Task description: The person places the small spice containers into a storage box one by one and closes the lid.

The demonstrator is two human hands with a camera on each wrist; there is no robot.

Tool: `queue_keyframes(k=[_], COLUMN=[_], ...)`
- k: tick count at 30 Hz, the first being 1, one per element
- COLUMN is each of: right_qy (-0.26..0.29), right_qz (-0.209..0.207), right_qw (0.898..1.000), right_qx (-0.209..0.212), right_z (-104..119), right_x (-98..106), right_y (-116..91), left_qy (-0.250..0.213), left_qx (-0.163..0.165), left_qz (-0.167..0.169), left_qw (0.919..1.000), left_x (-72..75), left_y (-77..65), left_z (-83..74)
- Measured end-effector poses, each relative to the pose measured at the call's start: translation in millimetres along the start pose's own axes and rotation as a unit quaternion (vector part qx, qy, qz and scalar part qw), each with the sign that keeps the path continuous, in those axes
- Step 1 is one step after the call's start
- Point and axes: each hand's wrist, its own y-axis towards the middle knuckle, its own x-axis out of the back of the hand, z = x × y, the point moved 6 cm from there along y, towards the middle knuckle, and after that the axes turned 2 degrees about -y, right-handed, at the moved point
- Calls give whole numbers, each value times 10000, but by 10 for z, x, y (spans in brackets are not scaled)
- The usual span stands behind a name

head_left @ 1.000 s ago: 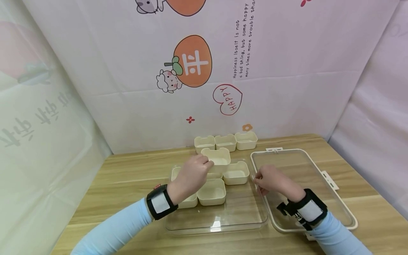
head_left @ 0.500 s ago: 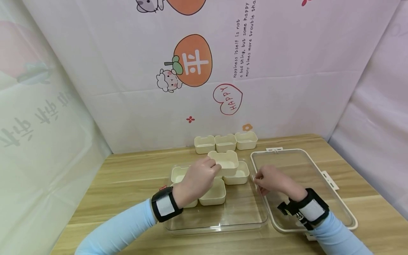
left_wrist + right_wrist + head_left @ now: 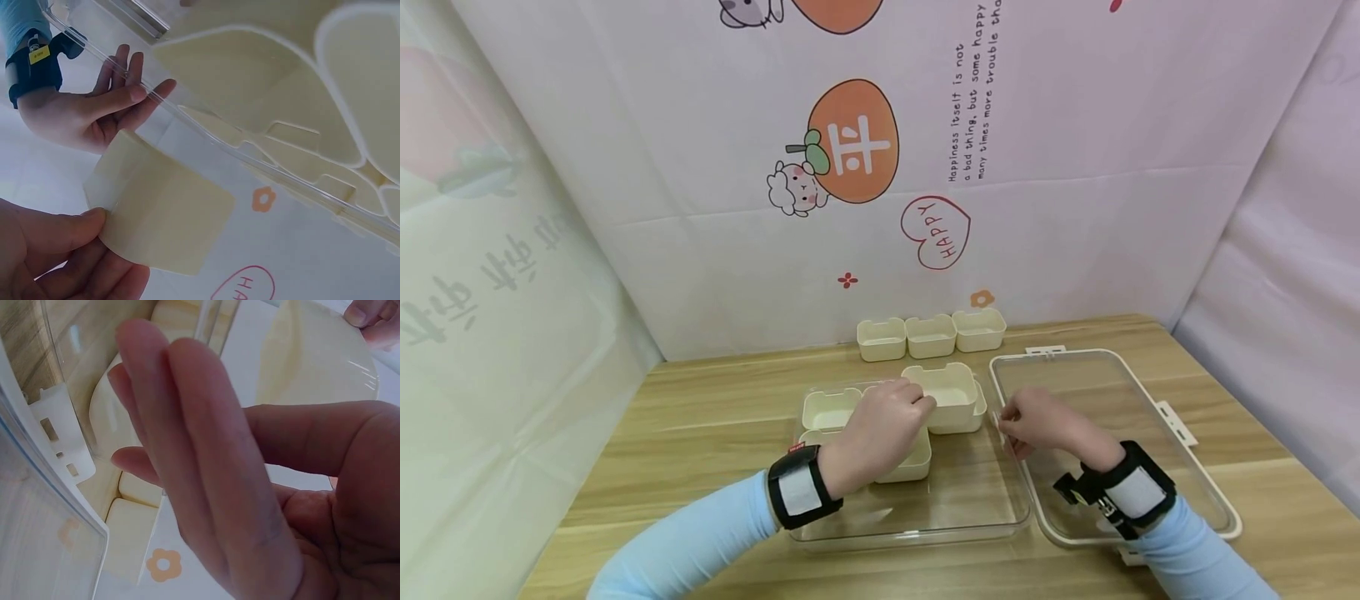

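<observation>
Head view shows smooth, cream-coloured plastic pieces against a desk (image 3: 700, 417) with streaky wood grain. A clear, glossy tray (image 3: 917, 533) with rounded corners stands there, several cream tubs (image 3: 832, 410) grouped inside it. Just beside its right edge lies a lid (image 3: 1097, 383), a see-through panel in a white frame with slotted clips. Three more tubs form a row (image 3: 931, 337) behind the tray, near a cloth backdrop (image 3: 737, 275) of creased, pale fabric with printed drawings and lettering.

The left hand (image 3: 876, 437) covers parts of the tubs in the tray, and another is partly blocked by the held tub (image 3: 951, 396). The right hand (image 3: 1037, 421) is at the tray's right edge with its fingers mostly extended; whether they touch the plastic is hard to make out. In the right wrist view those fingers fill the middle and obscure much behind them, while the held piece is cut off at the top.

Pinched between the thumb and fingers of the left hand, the held tub is over the back right part of the tray. It looks matte and plain, with rounded corners and a shallow notch in its far rim. Whether it touches the tub below cannot be told.
</observation>
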Motion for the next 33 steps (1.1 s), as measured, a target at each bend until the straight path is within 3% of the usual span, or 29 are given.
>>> queue_keyframes(k=[16, 27, 33], right_qy=[280, 500, 367], right_qz=[176, 197, 159], right_qw=[9994, 9985, 9992], right_qx=[-49, -92, -39], right_z=[-9, -25, -14], right_x=[9, 27, 40], right_y=[-14, -16, -16], left_qy=[-232, -61, 45], left_qx=[-117, -193, -303], left_qz=[312, 514, 656], left_qw=[9992, 9985, 9974], left_x=[-19, -84, -139], left_y=[80, 114, 119], left_z=[-186, -270, -317])
